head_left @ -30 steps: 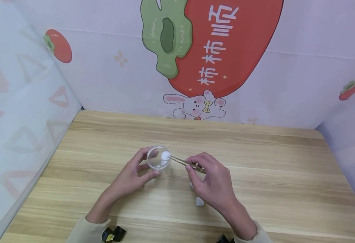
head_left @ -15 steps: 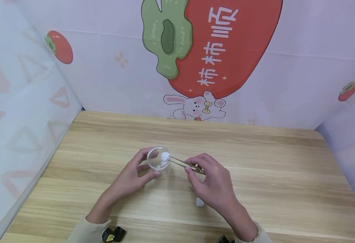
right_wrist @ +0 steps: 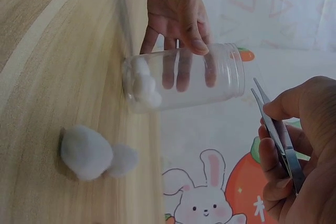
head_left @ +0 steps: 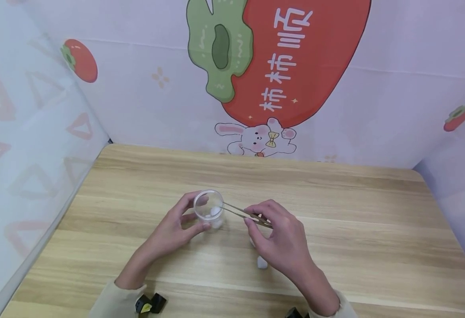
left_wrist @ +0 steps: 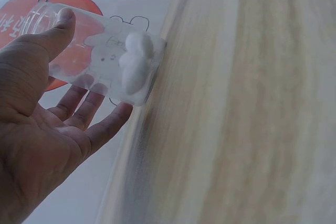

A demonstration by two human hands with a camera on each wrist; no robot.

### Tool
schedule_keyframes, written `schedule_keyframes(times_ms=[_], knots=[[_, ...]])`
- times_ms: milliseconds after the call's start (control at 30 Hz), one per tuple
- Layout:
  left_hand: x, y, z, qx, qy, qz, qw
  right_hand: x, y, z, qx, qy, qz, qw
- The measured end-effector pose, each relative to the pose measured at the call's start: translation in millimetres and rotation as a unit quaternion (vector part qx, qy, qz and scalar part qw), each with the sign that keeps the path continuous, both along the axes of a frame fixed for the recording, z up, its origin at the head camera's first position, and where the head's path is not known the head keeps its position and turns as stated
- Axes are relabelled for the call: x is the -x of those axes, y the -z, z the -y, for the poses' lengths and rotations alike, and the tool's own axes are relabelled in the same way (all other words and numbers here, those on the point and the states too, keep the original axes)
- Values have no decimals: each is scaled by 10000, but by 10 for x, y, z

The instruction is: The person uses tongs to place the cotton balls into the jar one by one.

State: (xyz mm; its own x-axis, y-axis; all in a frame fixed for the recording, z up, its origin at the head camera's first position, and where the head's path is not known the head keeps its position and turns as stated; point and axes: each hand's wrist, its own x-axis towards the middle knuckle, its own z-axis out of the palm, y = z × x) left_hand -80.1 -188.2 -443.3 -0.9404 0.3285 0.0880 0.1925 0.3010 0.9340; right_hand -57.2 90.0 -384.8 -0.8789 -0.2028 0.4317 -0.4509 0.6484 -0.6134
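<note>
A clear plastic jar (right_wrist: 223, 72) stands upright on the wooden table, its mouth uncovered. My left hand (head_left: 170, 229) holds it from the left, thumb on the near side and fingers around the far side. White cotton balls (right_wrist: 143, 85) lie at the jar's bottom. Between thumb and fingers, my right hand (head_left: 283, 236) pinches metal tweezers (right_wrist: 283, 142). The tweezers' tips are slightly apart at the jar's rim, with nothing between them. Loose on the table under my right hand are a cotton ball (right_wrist: 86, 152) and another cotton ball (right_wrist: 124, 160), partly covered in the head view.
The wooden table (head_left: 355, 247) reaches back to a printed cloth wall (head_left: 145, 110) with a persimmon and rabbit picture. Similar cloth walls (head_left: 21, 154) rise at the left and right sides. Black devices (head_left: 150, 303) are strapped at my wrists.
The cotton ball held at the jar's mouth has left the tweezers and dropped into the jar. The tweezers' tips have spread apart. Both hands have stayed nearly in place.
</note>
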Motion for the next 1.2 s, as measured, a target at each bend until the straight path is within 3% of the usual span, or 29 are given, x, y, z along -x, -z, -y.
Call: schedule_keyframes(times_ms=[900,1200], knots=[[3,3,9,-34,-25,-6,10000,-198,181,-365,-100,341,-330,9988],[11,-5,3,-13,27,-16,10000,-367,329,-552,-238,638,-1,9977]])
